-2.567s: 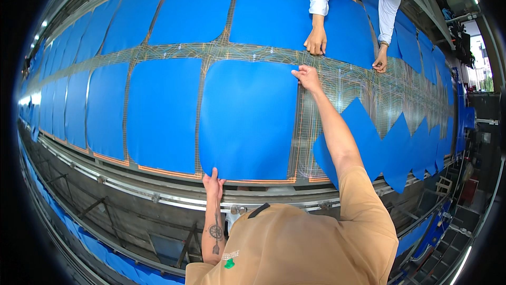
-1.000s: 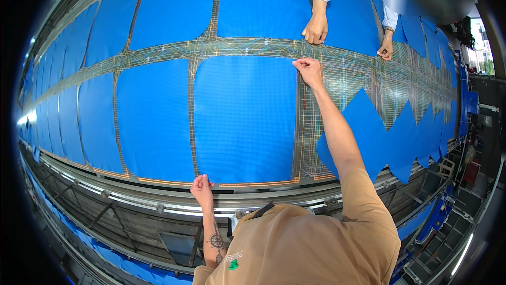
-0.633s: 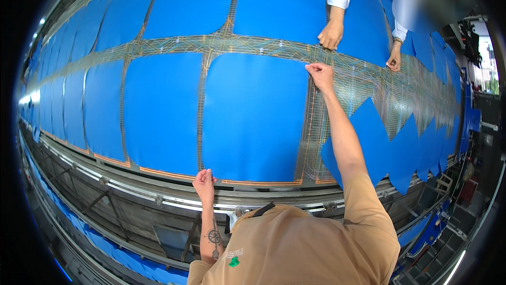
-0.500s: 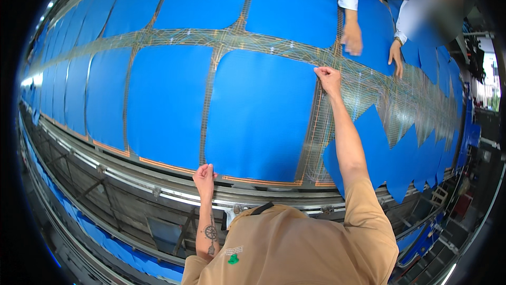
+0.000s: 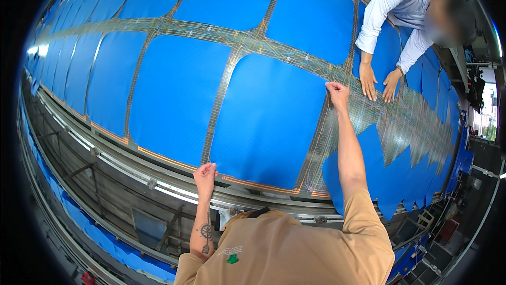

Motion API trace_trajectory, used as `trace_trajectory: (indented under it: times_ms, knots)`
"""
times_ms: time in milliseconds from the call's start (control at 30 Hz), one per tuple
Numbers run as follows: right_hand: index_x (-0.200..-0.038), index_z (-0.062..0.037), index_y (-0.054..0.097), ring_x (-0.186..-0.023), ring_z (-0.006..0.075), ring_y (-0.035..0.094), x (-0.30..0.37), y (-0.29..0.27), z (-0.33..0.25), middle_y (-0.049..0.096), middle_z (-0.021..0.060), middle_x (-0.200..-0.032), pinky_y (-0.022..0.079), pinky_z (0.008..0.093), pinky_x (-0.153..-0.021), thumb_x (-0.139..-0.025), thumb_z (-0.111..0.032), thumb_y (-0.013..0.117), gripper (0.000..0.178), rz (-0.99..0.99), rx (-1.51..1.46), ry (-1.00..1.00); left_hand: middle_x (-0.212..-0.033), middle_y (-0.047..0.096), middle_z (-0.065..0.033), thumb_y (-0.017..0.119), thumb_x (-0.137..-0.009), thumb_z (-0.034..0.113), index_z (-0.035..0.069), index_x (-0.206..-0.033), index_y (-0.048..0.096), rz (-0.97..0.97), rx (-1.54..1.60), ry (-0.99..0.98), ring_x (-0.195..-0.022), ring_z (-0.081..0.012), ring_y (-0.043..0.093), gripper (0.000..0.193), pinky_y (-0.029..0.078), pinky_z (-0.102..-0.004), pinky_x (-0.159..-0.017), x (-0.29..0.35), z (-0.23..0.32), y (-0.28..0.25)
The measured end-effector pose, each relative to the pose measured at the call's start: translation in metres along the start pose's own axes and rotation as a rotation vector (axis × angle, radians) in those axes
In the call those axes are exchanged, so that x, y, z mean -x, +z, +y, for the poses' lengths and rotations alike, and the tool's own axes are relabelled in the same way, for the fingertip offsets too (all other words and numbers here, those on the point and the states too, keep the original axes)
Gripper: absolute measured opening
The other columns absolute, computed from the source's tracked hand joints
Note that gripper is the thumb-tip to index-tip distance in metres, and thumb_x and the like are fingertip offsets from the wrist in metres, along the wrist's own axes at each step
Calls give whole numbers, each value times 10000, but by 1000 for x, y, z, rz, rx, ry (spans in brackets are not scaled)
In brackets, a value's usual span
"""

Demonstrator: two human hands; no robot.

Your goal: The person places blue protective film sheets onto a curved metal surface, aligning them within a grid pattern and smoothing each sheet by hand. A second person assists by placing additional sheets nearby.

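Note:
A blue sheet [image 5: 269, 121] with rounded corners lies flat in front of me on a long table printed with grid and curved lines. Closed in a pinch, my left hand [image 5: 204, 178] holds the sheet's near left corner by the table's front edge. At the far right corner, my right hand [image 5: 338, 95] has its fingertips pinched on the same sheet, my arm stretched across the table. Its right edge runs along a ruled strip [image 5: 315, 153]. Beneath my right forearm lie overlapping blue sheets [image 5: 363, 163] with pointed ends.
Across the table a co-worker in a pale shirt leans in, both hands [image 5: 391, 84] flat on the lined surface [image 5: 400, 121]. More blue sheets [image 5: 176, 95] lie in two rows to the left. A metal rail [image 5: 153, 184] follows the table's front edge.
The view has shifted slightly. My hands keep their pinches at the same two corners. The co-worker's hands have come closer together, nearer the middle of the table.

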State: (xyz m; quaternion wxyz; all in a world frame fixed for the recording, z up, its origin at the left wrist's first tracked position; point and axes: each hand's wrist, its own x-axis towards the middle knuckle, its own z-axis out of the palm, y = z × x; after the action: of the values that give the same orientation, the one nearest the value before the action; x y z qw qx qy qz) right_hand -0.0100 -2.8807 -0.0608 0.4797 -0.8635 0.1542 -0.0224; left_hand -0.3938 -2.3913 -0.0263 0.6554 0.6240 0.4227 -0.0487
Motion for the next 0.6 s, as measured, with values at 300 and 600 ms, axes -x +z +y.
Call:
trace_trajectory:
  times_ms: [300, 600]
  knots:
    - [-966, 13, 805, -707, 72, 609, 4, 2, -5, 721, 12, -799, 479, 256, -639, -870, -251, 869, 289, -4, -12, -22, -855, 735, -66, 752, -973, 114, -81, -1059, 711, 14, 10, 3, -704, -93, 675, 217, 568, -236, -627, 0, -5, -2]
    - [-980, 19, 805, -716, 66, 601, 7, 2, -14, 723, 5, -809, 478, 246, -650, -883, -244, 856, 285, -40, 6, -31, -854, 737, -65, 739, -982, 121, -74, -1065, 721, 32, 4, -6, -717, -95, 680, 212, 579, -241, -638, 1, -6, -2]
